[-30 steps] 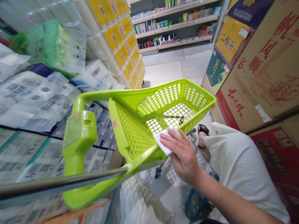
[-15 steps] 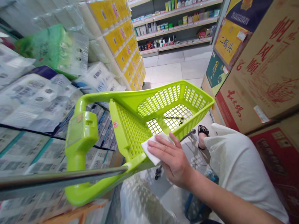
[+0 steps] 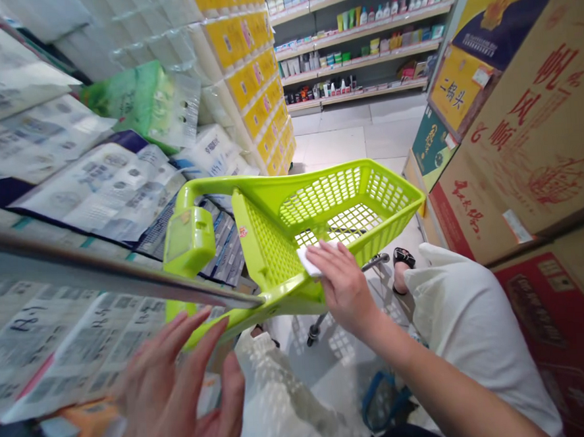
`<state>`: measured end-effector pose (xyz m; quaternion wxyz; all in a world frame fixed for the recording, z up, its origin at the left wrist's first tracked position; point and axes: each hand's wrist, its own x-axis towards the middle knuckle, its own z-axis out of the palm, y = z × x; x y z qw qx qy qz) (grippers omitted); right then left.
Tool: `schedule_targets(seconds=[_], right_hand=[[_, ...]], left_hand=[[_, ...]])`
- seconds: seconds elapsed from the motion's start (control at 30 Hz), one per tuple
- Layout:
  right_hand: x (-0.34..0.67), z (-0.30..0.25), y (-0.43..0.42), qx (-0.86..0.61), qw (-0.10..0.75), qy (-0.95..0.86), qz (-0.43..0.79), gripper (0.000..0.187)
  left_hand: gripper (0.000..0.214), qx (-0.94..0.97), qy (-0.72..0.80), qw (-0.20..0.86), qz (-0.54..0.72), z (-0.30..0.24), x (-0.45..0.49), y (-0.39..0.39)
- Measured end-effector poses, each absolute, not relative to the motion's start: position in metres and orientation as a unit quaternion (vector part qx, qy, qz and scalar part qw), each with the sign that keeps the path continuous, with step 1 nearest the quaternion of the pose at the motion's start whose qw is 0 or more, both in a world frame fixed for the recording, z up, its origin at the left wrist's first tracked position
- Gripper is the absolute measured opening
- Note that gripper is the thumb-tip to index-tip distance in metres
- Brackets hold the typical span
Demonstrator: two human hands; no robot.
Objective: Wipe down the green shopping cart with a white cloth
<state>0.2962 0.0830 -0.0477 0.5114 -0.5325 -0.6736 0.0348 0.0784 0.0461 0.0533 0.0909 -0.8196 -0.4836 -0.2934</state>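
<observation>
A lime-green plastic shopping cart [image 3: 254,240] with lattice walls stands across the aisle in front of me. My right hand [image 3: 343,281] presses a folded white tissue [image 3: 308,262] onto the cart's near rim, fingers laid over the top of it. Below the handle end, my left hand [image 3: 183,383] is raised with its fingers apart and nothing in them; it is slightly blurred. A metal pole [image 3: 127,268] runs from the left edge to the cart's rim, passing above the left hand.
Packs of tissue paper [image 3: 102,190] are piled on the left, beside a stack of yellow packs [image 3: 258,82]. Cardboard cartons [image 3: 529,138] wall in the right side. Shelves of bottles [image 3: 361,49] stand at the back. A blue basket-like object [image 3: 377,398] sits on the floor by my legs.
My left hand has come into view at the lower left. My right hand and the tissue have slid a little along the rim, toward the cart's far end. The view has shifted slightly.
</observation>
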Motion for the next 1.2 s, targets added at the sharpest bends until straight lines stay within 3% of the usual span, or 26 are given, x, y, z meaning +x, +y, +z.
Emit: schedule_targets(seconds=[0.07, 0.27, 0.47, 0.8, 0.93, 1.1, 1.2], right_hand=[[0.295, -0.046, 0.081, -0.528, 0.507, -0.679, 0.047, 0.042], [0.283, -0.038, 0.076, -0.455, 0.496, -0.736, 0.074, 0.04], [0.283, -0.045, 0.077, -0.492, 0.52, -0.695, 0.064, 0.039], [0.288, -0.056, 0.072, -0.503, 0.541, -0.673, 0.038, 0.043], [0.284, -0.062, 0.065, -0.437, 0.576, -0.69, 0.031, 0.042], [0.289, -0.075, 0.058, -0.498, 0.623, -0.604, -0.007, 0.042], [0.277, -0.075, 0.05, -0.434, 0.627, -0.647, 0.006, 0.041]], left_hand=[[0.021, -0.809, -0.492, 0.12, -0.298, 0.049, 0.092, 0.054], [0.027, -0.831, -0.457, 0.19, -0.255, 0.025, 0.113, 0.065], [0.052, -0.804, -0.499, 0.283, -0.155, 0.015, 0.122, 0.062], [0.038, -0.776, -0.551, 0.278, -0.132, 0.01, 0.136, 0.051], [0.04, -0.768, -0.568, 0.268, -0.126, 0.009, 0.138, 0.043], [0.042, -0.76, -0.58, 0.264, -0.128, 0.006, 0.135, 0.04], [0.042, -0.751, -0.592, 0.26, -0.13, 0.004, 0.132, 0.04]])
